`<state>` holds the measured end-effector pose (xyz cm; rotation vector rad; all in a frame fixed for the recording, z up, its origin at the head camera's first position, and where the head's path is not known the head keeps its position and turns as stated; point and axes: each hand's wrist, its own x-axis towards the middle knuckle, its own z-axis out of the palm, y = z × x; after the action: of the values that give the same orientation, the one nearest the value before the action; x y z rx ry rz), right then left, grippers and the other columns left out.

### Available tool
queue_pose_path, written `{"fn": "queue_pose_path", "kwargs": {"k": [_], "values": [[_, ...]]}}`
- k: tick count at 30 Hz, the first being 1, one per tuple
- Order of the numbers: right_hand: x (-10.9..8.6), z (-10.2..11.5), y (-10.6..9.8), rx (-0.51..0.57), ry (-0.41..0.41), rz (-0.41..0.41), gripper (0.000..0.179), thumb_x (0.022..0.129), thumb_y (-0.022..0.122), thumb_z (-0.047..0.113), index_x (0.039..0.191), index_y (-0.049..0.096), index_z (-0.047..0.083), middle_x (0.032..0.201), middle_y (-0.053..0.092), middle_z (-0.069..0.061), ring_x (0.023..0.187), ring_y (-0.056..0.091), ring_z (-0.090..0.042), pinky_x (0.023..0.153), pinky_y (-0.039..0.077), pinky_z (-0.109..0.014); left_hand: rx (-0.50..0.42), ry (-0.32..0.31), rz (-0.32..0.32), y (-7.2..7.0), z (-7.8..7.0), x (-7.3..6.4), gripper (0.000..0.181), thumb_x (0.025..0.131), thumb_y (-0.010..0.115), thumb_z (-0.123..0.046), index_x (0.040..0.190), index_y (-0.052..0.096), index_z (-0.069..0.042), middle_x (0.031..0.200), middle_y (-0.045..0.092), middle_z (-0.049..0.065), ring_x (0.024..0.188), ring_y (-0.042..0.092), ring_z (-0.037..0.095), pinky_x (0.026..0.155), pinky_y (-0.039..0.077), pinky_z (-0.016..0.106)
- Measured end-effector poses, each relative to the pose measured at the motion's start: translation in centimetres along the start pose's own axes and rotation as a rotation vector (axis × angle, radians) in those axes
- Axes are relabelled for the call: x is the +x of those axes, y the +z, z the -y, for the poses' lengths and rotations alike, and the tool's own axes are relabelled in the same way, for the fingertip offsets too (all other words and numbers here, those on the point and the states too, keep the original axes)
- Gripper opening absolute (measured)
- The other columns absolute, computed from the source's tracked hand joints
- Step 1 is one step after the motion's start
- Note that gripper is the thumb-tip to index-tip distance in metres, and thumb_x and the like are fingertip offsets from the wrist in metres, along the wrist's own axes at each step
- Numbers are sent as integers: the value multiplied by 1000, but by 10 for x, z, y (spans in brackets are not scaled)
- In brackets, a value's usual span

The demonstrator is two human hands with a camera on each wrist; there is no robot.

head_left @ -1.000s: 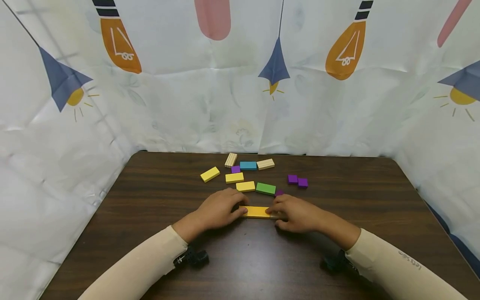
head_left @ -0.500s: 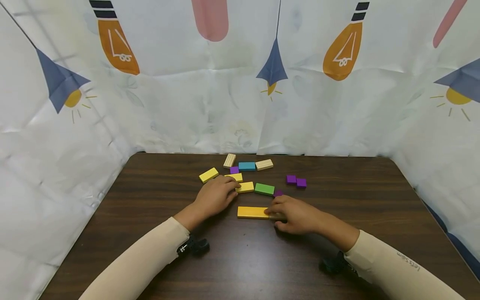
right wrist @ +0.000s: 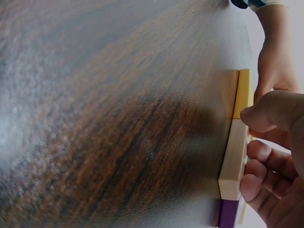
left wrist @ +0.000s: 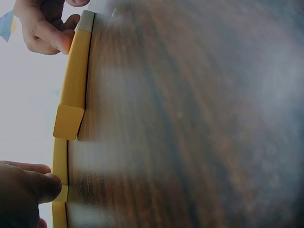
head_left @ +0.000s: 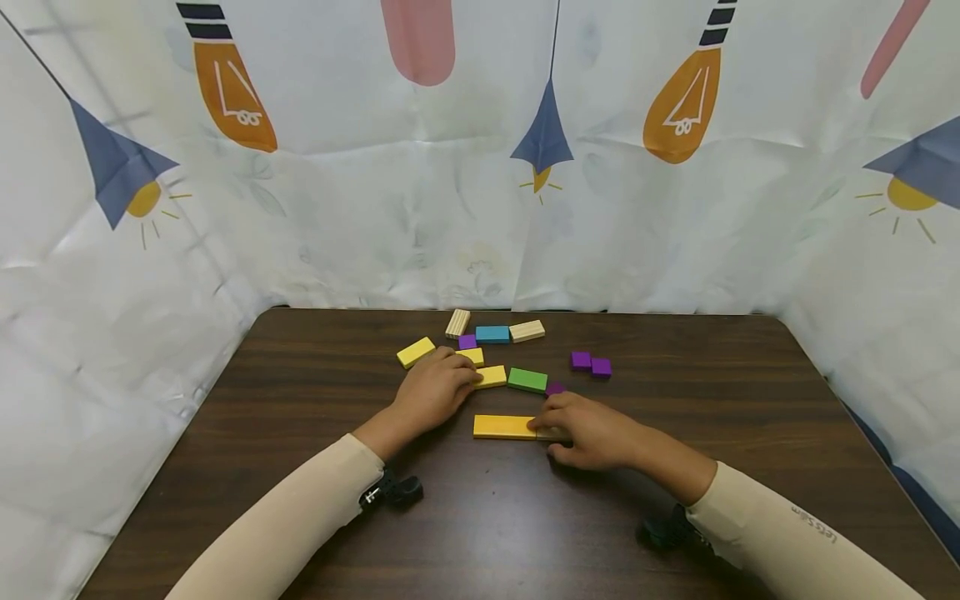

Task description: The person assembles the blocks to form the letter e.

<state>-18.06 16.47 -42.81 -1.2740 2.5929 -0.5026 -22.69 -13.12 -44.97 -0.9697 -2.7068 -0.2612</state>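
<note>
My left hand (head_left: 437, 385) pinches a yellow block (head_left: 492, 377) by its left end, the thumb at its near side in the left wrist view. The block lies on the table, left of a green block (head_left: 527, 380). Nearer me lies a yellow-orange strip (head_left: 501, 427), with a plain wooden block (right wrist: 232, 161) against its right end. My right hand (head_left: 596, 432) has curled fingers round the plain wooden block, one fingertip touching the strip by the joint. Part of the wooden block is hidden under the hand. A purple block (head_left: 554, 388) sits just behind the right hand.
Behind the left hand lie two more yellow blocks, one slanted (head_left: 416, 352), and a small purple block (head_left: 467, 342). A blue block (head_left: 492, 334) lies between two plain wooden blocks near the table's back edge. Two purple blocks (head_left: 591, 364) lie to the right. A printed cloth (head_left: 405, 217) hangs behind.
My left hand has left the yellow-orange strip's left end and moved back to the yellow block behind, taking its end. The right hand has stayed at the plain wooden block.
</note>
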Motion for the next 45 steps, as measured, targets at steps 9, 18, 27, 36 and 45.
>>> {"fn": "queue_pose_path", "kwargs": {"k": [9,18,27,36,45], "values": [[-1,0,0,-1,-11,-14,38,92,72,16,130,70,12,119,62,2,108,55,-14,92,51,-37,-20,11,-19,-3,-2,-2,16,94,76,-17,110,80,-16,109,72,1,108,60,25,97,48,40],[-3,1,1,6,-10,-21,38,93,71,15,131,70,11,120,62,1,109,54,-15,92,51,-37,-40,-42,-27,-8,10,-6,27,94,76,-19,120,74,-13,119,67,6,114,59,26,98,49,44],[-3,1,1,4,-20,-28,38,93,70,14,131,70,11,120,62,0,107,54,-14,90,51,-36,-24,-178,-9,-22,37,-16,35,96,73,-17,130,69,-9,133,61,12,127,53,34,101,45,56],[-3,1,0,-1,-14,-27,38,93,70,13,131,70,11,120,62,0,108,54,-15,91,51,-36,-27,-279,57,-23,59,-21,41,95,72,-19,134,65,-7,143,56,15,133,49,38,103,42,59],[-3,2,1,-3,-8,-33,38,92,69,13,130,70,12,119,62,0,107,54,-15,91,51,-36,-45,-299,113,-22,71,-24,42,97,69,-20,138,64,-9,145,55,17,133,49,41,102,42,61]]}}
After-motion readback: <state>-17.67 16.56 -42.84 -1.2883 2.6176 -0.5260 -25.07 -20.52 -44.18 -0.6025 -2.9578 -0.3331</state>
